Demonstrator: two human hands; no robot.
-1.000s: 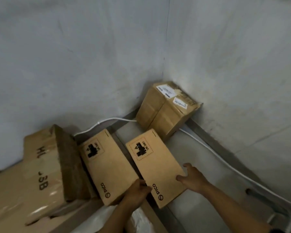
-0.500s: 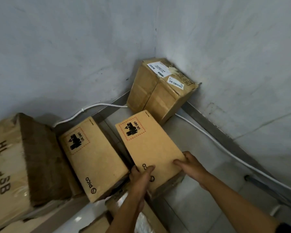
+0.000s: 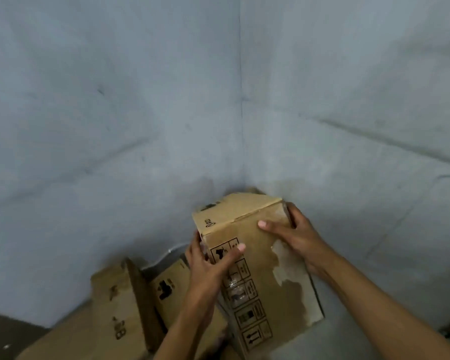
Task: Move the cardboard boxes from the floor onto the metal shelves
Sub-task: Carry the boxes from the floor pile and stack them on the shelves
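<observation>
While two more cartons (image 3: 130,307) lie below, both the left hand (image 3: 208,266) and right hand (image 3: 296,235) grasp a tilted cardboard box (image 3: 260,258).

Shelf (image 3: 353,341): grey, in the wall corner. Two boxes lie at left: large (image 3: 109,307), small (image 3: 177,294) beside it.

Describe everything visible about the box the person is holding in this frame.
The held box is brown corrugated cardboard, tilted with one end raised toward the wall corner. The face toward the camera carries a column of black handling symbols along its left edge and a pale patch where the surface layer is torn away. Black print marks the upper end face. The left hand grips its left edge, thumb across the face; the right hand grips the upper right corner.
</observation>
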